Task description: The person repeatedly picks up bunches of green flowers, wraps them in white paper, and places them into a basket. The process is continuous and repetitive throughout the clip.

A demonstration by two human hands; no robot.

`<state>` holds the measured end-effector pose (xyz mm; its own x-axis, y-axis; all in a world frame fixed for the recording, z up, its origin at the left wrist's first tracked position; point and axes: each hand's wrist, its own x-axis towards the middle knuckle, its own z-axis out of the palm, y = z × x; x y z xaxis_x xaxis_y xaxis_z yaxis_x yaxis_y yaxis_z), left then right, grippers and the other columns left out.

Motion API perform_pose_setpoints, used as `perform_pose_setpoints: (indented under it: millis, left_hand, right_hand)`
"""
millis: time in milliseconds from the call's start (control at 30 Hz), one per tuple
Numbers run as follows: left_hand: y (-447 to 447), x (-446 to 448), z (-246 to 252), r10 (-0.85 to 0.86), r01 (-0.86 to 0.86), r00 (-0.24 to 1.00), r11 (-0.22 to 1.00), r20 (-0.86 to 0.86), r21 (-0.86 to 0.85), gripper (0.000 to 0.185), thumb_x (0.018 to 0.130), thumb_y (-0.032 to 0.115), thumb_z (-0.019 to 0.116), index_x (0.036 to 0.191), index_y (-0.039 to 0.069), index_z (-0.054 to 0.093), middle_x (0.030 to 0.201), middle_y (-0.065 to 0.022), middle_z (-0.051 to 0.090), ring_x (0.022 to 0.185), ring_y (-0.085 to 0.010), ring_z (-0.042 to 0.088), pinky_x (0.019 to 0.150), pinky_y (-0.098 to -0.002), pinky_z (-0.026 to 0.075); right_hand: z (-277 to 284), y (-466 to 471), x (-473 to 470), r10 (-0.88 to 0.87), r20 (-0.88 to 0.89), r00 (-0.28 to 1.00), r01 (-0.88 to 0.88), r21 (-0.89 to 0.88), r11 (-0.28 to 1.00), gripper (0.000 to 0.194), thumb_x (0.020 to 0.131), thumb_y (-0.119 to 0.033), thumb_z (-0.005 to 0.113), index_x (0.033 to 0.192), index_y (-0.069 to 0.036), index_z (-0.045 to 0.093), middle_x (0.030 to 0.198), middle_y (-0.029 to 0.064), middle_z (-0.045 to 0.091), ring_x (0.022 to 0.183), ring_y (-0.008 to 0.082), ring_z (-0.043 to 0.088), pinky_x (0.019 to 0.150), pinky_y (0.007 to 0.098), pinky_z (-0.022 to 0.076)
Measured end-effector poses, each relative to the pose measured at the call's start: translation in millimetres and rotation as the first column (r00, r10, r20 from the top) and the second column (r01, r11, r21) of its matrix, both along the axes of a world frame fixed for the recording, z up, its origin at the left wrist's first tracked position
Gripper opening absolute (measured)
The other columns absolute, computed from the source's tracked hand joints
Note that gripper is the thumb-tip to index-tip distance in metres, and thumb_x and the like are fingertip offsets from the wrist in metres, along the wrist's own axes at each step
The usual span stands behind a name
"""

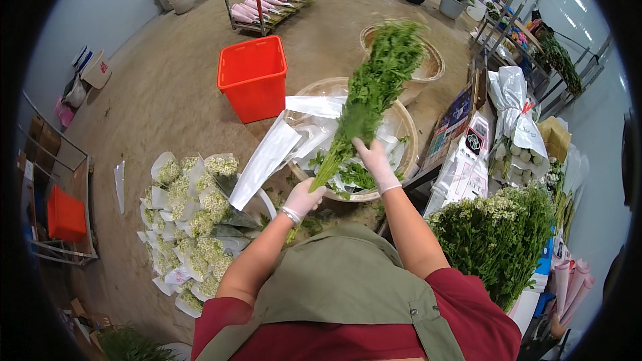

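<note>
My gloved left hand (302,198) is closed around the lower stems of a long leafy green bunch (381,70). The bunch slants up and away to the right, its far end blurred. My gloved right hand (375,163) is at the near right edge of the foliage, thumb and a finger against it; whether it grips is unclear. Below both hands stands a large round tub (411,135), holding loose leaves (356,175) and crumpled clear wrap. White paper sleeves (266,163) lean over the tub's left rim.
Wrapped white flower bunches (200,215) stand at left. A red crate (253,80) sits beyond the tub, beside a rack of pink-wrapped bunches (268,2). White-flowered greenery (491,235) and a wrapped bundle (516,120) lie on the right-hand bench. Another round tub (434,60) stands behind.
</note>
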<state>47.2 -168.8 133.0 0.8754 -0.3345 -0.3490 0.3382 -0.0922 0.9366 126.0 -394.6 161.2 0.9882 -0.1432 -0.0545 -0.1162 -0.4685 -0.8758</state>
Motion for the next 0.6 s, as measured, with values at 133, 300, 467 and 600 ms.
perform_pose_setpoints:
  millis: [133, 300, 467, 600]
  left_hand:
    - [-13.6, -12.8, -1.0, 0.113, -0.128, 0.98, 0.988, 0.163, 0.084, 0.018, 0.09, 0.021, 0.059, 0.094, 0.004, 0.057, 0.064, 0.0022, 0.052, 0.053, -0.0076, 0.049, 0.05, -0.0248, 0.042]
    - [-15.3, -16.6, -0.2, 0.129, -0.134, 0.982, 0.991, 0.136, 0.029, 0.016, 0.089, 0.019, 0.06, 0.093, 0.003, 0.058, 0.064, 0.0028, 0.053, 0.051, -0.0073, 0.048, 0.047, -0.025, 0.04]
    - [-2.5, -8.3, 3.1, 0.091, -0.092, 0.996, 0.995, 0.021, 0.045, 0.018, 0.09, 0.017, 0.059, 0.101, 0.003, 0.058, 0.065, 0.0016, 0.054, 0.051, -0.0067, 0.048, 0.046, -0.0231, 0.039]
    - [-3.0, -4.3, 2.6, 0.099, -0.098, 0.991, 0.995, 0.085, -0.018, 0.016, 0.089, 0.019, 0.059, 0.094, 0.003, 0.058, 0.064, 0.0013, 0.052, 0.049, -0.0074, 0.047, 0.045, -0.0241, 0.039]
  right_hand:
    - [3.4, -5.1, -13.2, -0.1, 0.194, 0.976, 0.107, -0.026, 0.994, 0.062, 0.081, -0.031, 0.071, 0.129, -0.001, 0.045, 0.116, 0.0202, 0.057, 0.1, 0.0321, 0.057, 0.086, 0.0383, 0.0465]
    - [-0.1, 30.8, -23.8, 0.067, 0.382, 0.922, 0.069, -0.332, 0.941, 0.042, 0.078, -0.017, 0.071, 0.113, -0.003, 0.053, 0.098, 0.019, 0.062, 0.088, 0.0375, 0.061, 0.077, 0.0413, 0.0498]
    - [11.1, 41.2, -56.0, 0.706, 0.491, 0.51, -0.259, -0.695, 0.671, 0.017, 0.072, -0.003, 0.063, 0.086, -0.007, 0.054, 0.072, 0.0104, 0.054, 0.066, 0.0276, 0.057, 0.061, 0.0395, 0.0472]
    - [26.0, 25.5, -62.4, 0.564, 0.639, 0.524, -0.148, -0.584, 0.798, 0.024, 0.076, -0.004, 0.062, 0.098, -0.007, 0.056, 0.085, 0.01, 0.059, 0.077, 0.0264, 0.06, 0.072, 0.0361, 0.049]
